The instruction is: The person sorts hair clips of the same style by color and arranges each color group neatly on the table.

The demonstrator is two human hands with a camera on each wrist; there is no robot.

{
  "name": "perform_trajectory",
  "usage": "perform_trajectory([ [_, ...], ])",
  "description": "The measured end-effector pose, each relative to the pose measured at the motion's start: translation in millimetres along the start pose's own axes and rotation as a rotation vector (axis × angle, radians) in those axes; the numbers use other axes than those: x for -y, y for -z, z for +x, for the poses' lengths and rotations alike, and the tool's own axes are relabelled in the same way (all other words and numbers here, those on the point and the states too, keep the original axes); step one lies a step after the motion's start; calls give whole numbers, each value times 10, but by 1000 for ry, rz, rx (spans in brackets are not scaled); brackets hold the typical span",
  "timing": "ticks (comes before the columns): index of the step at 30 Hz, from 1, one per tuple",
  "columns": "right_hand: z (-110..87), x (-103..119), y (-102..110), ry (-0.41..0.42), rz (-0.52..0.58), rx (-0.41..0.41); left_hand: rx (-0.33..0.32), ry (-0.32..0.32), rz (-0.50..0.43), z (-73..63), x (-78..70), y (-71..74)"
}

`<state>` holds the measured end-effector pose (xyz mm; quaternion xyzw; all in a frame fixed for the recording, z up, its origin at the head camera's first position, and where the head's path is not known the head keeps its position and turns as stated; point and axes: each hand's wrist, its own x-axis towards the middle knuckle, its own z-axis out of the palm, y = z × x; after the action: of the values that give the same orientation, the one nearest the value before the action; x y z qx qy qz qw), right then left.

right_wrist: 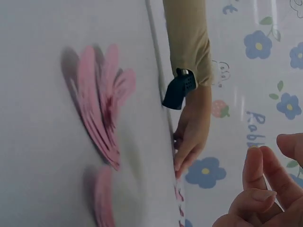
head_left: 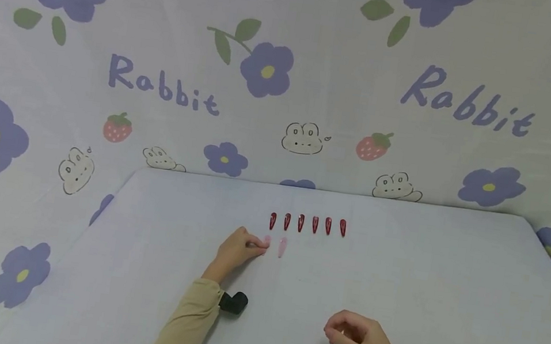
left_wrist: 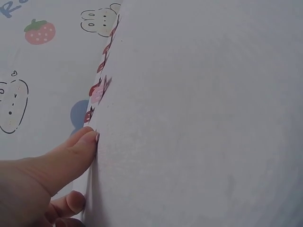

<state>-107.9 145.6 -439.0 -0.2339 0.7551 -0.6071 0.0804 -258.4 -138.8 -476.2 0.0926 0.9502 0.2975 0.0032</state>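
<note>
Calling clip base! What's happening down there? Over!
Left hand pinching a pink clip, second pink clip beside it. Right hand raised, nothing visible in it. Six red clips just beyond the pink pair; nothing seen blocking. Over.

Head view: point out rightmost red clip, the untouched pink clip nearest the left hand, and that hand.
Rightmost red clip [head_left: 343,228], head view, middle.
Untouched pink clip [head_left: 282,247], head view, middle.
Left hand [head_left: 235,251], head view, back of hand.
</note>
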Motion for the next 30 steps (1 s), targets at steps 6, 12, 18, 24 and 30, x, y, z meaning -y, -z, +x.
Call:
perform_trajectory([
  [6,-157,-147,-155,-8,15,118,6,-9,-2,45,7,-9],
  [12,-223,-227,-248,-5,-17,195,15,-16,-29,59,-13,-9],
  [18,-230,-180,-316,-70,-277,245,15,4,-38,29,5,-10],
  [24,-227,-85,-391,-111,-470,262,6,5,-42,-10,16,18],
  [30,-224,-63,-403,-210,-437,275,-1,17,-49,-27,40,26],
])
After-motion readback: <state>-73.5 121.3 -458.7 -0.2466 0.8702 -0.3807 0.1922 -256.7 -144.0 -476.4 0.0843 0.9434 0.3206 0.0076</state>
